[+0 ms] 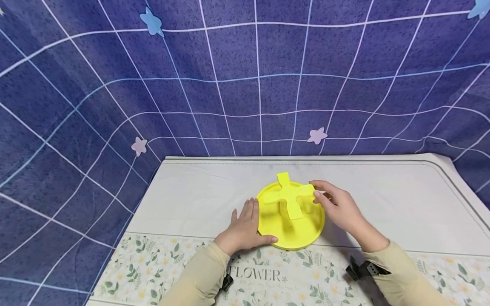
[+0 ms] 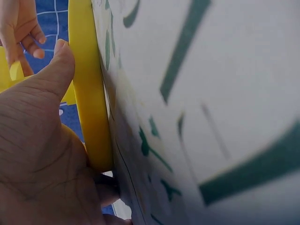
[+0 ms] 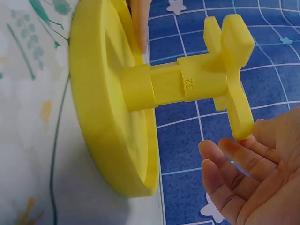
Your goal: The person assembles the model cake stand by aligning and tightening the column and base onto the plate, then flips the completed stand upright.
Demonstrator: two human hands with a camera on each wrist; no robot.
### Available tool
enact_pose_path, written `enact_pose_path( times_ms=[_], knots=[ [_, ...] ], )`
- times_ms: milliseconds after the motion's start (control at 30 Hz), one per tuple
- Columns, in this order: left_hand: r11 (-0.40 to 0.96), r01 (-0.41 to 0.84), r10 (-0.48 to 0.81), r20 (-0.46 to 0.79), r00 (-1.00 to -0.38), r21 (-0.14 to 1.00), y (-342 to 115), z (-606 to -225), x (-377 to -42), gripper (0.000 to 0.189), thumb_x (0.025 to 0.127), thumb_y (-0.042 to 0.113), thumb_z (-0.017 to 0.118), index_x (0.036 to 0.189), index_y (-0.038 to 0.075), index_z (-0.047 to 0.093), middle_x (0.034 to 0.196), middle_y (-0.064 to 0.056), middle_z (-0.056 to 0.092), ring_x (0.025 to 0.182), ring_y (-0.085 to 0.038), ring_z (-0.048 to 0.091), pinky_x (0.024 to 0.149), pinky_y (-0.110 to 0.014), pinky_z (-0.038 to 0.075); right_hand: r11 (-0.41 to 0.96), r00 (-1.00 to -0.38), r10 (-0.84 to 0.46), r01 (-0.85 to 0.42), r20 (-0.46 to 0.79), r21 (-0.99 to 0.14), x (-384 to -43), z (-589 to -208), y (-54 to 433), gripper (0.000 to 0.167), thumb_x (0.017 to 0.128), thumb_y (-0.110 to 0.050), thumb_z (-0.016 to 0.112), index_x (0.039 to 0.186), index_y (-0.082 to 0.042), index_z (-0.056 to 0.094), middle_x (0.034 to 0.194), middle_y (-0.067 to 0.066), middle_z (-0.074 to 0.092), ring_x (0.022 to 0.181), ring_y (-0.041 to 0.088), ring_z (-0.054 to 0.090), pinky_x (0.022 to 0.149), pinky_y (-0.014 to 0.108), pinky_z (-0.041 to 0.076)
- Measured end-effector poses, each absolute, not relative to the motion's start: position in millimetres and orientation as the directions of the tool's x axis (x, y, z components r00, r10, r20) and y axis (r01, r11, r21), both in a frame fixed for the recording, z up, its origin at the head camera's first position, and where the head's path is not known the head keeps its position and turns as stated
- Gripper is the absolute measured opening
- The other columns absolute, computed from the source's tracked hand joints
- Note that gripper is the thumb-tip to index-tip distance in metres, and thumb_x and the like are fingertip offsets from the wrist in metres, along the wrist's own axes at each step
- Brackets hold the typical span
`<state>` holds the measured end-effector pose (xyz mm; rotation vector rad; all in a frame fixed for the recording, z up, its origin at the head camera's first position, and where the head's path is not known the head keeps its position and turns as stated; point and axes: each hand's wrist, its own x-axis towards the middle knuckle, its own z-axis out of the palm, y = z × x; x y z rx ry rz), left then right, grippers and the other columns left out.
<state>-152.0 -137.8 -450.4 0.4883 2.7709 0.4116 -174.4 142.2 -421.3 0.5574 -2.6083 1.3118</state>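
Note:
A yellow round base (image 1: 292,238) with a raised rim lies on the table. From its middle rises a short stepped post (image 3: 166,84) marked "32", topped by a yellow cross-shaped piece (image 1: 289,196) with rounded arms. My left hand (image 1: 245,231) lies against the base's left side, fingers straight, thumb resting over the near rim. With my right hand (image 1: 338,206) I pinch the end of the cross's right arm between thumb and forefinger; the other fingers curve loosely below, as the right wrist view shows. How the post joins the base is not plain.
The table bears a pale cloth (image 1: 203,191) with a flowered band and the word "FLOWER" (image 1: 254,274) at the front. A blue gridded curtain (image 1: 237,93) with star shapes stands behind and to the sides. Black wrist cameras (image 1: 363,270) sit on both sleeves.

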Motion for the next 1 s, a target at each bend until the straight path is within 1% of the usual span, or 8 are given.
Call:
enact_pose_path(
  times_ms=[100,233,333,433,567,733,1000],
  knots=[
    [0.903,0.288,0.369,-0.232,-0.9,0.319,-138,-450,-152,0.122,0.08,0.075,0.057,0.154,-0.005,0.002,0.161,-0.022,0.003,0.148,-0.034,0.004,0.113,-0.062,0.007,0.526,-0.919,-0.242,-0.394,0.312,-0.754,-170,-421,145,0.027,0.1,-0.012,0.056,0.124,-0.004,0.063,0.111,0.012,0.069,0.082,0.019,0.069,0.068,0.027,0.054],
    [0.904,0.29,0.369,-0.228,-0.901,0.314,-137,-451,-152,0.123,0.079,0.076,0.057,0.154,-0.005,0.003,0.161,-0.022,0.004,0.148,-0.034,0.004,0.113,-0.062,0.008,0.498,-0.928,-0.216,-0.373,0.304,-0.783,-164,-422,146,0.023,0.096,-0.014,0.063,0.117,-0.005,0.066,0.109,0.01,0.07,0.081,0.015,0.069,0.07,0.025,0.055],
    [0.906,0.287,0.366,-0.236,-0.9,0.309,-137,-452,-152,0.123,0.079,0.076,0.057,0.154,-0.005,0.003,0.161,-0.022,0.003,0.148,-0.034,0.004,0.113,-0.062,0.007,0.492,-0.933,-0.197,-0.361,0.302,-0.792,-160,-422,147,0.02,0.093,-0.016,0.068,0.112,-0.008,0.068,0.104,0.006,0.071,0.078,0.011,0.067,0.068,0.024,0.054],
    [0.908,0.285,0.364,-0.238,-0.901,0.307,-136,-450,-152,0.124,0.079,0.076,0.057,0.154,-0.006,0.003,0.161,-0.023,0.004,0.148,-0.034,0.004,0.113,-0.062,0.008,0.492,-0.933,-0.184,-0.359,0.309,-0.793,-156,-423,146,0.017,0.089,-0.014,0.072,0.105,-0.008,0.069,0.096,0.003,0.072,0.074,0.012,0.065,0.065,0.024,0.054],
    [0.906,0.287,0.365,-0.233,-0.901,0.31,-136,-450,-152,0.123,0.079,0.076,0.058,0.153,-0.006,0.003,0.16,-0.024,0.005,0.148,-0.035,0.005,0.113,-0.062,0.009,0.517,-0.928,-0.165,-0.369,0.333,-0.773,-152,-425,142,0.016,0.085,-0.011,0.077,0.099,-0.009,0.069,0.088,-0.001,0.071,0.07,0.011,0.064,0.062,0.024,0.053],
    [0.908,0.289,0.365,-0.232,-0.902,0.302,-136,-451,-153,0.123,0.079,0.076,0.057,0.153,-0.006,0.004,0.16,-0.024,0.005,0.148,-0.034,0.005,0.113,-0.062,0.01,0.561,-0.92,-0.14,-0.379,0.367,-0.736,-146,-426,138,0.017,0.081,-0.012,0.08,0.094,-0.01,0.068,0.084,-0.004,0.07,0.069,0.009,0.064,0.061,0.025,0.053],
    [0.912,0.288,0.36,-0.235,-0.903,0.292,-136,-451,-152,0.124,0.079,0.076,0.057,0.153,-0.006,0.003,0.16,-0.024,0.005,0.148,-0.035,0.005,0.113,-0.062,0.01,0.579,-0.899,-0.089,-0.397,0.429,-0.712,-139,-427,131,0.016,0.079,-0.012,0.082,0.088,-0.01,0.068,0.079,-0.005,0.07,0.066,0.006,0.062,0.059,0.023,0.052]
  ],
)
